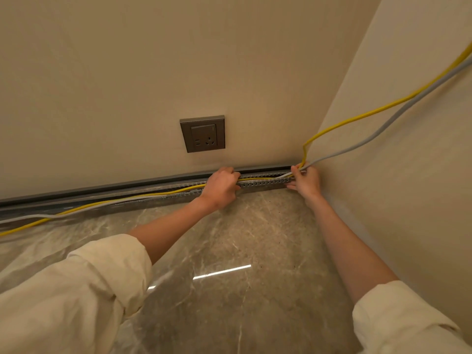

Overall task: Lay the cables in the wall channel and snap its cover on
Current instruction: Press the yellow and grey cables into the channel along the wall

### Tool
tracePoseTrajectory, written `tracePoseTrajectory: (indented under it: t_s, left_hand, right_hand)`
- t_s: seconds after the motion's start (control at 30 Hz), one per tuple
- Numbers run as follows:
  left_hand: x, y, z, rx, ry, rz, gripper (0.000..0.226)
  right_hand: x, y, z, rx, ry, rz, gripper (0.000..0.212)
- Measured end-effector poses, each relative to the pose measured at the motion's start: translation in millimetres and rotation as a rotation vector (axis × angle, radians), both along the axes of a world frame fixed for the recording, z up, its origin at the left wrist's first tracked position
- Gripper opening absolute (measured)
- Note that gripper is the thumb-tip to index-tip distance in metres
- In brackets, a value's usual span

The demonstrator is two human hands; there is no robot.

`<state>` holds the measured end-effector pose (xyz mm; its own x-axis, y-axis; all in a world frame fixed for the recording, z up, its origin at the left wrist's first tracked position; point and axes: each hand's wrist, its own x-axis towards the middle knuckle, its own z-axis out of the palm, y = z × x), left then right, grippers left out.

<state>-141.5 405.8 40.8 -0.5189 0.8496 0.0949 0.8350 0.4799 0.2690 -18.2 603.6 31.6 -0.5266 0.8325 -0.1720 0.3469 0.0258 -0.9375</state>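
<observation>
A grey slotted wall channel (263, 184) runs along the foot of the wall, open, with no cover seen on it. A yellow cable (362, 114) and a grey cable (383, 129) come down from the upper right into the corner, then run left through the channel and out onto the floor. My left hand (220, 188) curls its fingers over the cables at the channel's middle. My right hand (306, 180) pinches both cables at the corner, where they bend into the channel.
A grey wall socket (203, 134) sits above the channel. A dark skirting strip (127, 184) runs along the wall just above it. A side wall (408, 175) closes the corner on the right. The glossy marble floor (242, 251) lies below.
</observation>
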Motion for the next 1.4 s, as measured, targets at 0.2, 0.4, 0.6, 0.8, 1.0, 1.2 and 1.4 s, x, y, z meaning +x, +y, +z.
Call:
tracePoseTrajectory:
  t_s: [0.2,0.4,0.6,0.8,1.0,1.2,1.4]
  left_hand:
    - [3.7,-1.5,3.2,0.030,-0.006,-0.013,0.028]
    - [9.9,9.4,6.2,0.058,0.001,-0.031,0.026]
    - [14.3,15.9,0.5,0.053,0.065,-0.071,0.027]
    - [12.8,18.9,-6.4,0.044,0.125,-0.103,0.028]
    - [15.2,20.2,-15.8,0.021,0.119,-0.105,0.025]
    - [20.8,27.1,-19.3,0.038,0.114,-0.104,0.019]
    - [16.0,33.0,-18.5,0.031,0.134,-0.119,0.020]
  right_hand:
    - [3.7,1.3,0.9,-0.139,0.127,-0.152,0.004]
    - [2.2,14.4,-8.7,-0.011,0.100,-0.246,0.008]
    - [-4.7,16.1,-10.1,0.105,-0.009,-0.290,0.024]
    - [-5.3,13.4,-2.2,0.271,-0.299,-0.262,0.038]
    - [2.8,1.9,2.6,0.394,-0.498,-0.208,0.049]
    - [19.9,-20.8,-2.5,0.567,-0.481,-0.184,0.031]
    - [27.6,-43.9,-21.9,0.806,-0.412,0.087,0.049]
